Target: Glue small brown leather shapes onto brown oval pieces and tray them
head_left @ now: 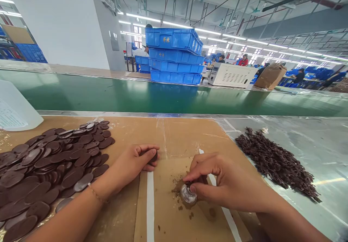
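My left hand (145,157) is closed, thumb over fingers, on a dark brown disc (154,157) that shows only in part. My right hand (209,180) pinches something at a small shiny round piece (188,195) on the cardboard (163,216); a dark brown edge shows under the fingers. Whether that piece is glass or metal I cannot tell. Brown crumbs and stains surround it. By my left forearm spreads a heap of flat dark brown oval discs (54,158), some with a silvery sheen. Off to the right of my right hand lies a heap of dark brown scraps (274,162).
White tape strips (150,202) run along the cardboard. A translucent plastic jug (16,107) stands at the left edge. Beyond the table runs a green conveyor belt (122,93), with stacked blue crates (175,57), a white machine (232,75) and a brown paper bag (270,76) behind it. People sit farther back.
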`<state>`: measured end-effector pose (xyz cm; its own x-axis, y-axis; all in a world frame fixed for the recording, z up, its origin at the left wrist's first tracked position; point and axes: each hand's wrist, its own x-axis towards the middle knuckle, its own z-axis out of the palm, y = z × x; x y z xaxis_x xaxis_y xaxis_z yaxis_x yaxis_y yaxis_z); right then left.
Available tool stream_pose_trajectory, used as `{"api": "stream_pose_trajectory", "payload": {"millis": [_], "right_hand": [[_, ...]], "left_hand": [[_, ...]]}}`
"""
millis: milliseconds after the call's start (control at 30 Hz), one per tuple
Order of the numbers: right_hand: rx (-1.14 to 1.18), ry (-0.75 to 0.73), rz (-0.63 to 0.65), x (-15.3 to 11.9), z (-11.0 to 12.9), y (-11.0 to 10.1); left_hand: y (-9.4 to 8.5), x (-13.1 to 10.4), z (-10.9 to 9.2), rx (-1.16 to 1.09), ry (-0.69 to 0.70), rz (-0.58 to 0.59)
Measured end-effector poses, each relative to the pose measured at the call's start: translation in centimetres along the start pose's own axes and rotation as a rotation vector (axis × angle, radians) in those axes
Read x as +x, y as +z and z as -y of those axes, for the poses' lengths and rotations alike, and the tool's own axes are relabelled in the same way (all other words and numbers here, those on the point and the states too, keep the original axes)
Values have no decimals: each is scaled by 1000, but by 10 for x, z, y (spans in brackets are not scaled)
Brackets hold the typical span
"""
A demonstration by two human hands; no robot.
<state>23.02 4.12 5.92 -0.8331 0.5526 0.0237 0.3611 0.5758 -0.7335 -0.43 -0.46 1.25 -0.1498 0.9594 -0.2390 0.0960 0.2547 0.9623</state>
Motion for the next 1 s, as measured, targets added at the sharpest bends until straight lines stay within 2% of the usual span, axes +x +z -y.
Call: {"api": "stream_pose_trajectory", "payload": {"millis": [400,633,700,800,1000], "right_hand": [[-18,-34,-5,-1,1,1],[8,36,-13,0,1,-2],[45,47,-59,1,1,-3],[119,38,-169,1,2,-6],[126,38,-128,6,12,-8]], "left_hand": [[2,-2,-1,24,-3,-16],[2,-4,1,114,54,-52],[3,-5,0,111,80,-60],[7,-8,-3,-1,97,-55],[13,-18,-12,-233,104,-68]]}}
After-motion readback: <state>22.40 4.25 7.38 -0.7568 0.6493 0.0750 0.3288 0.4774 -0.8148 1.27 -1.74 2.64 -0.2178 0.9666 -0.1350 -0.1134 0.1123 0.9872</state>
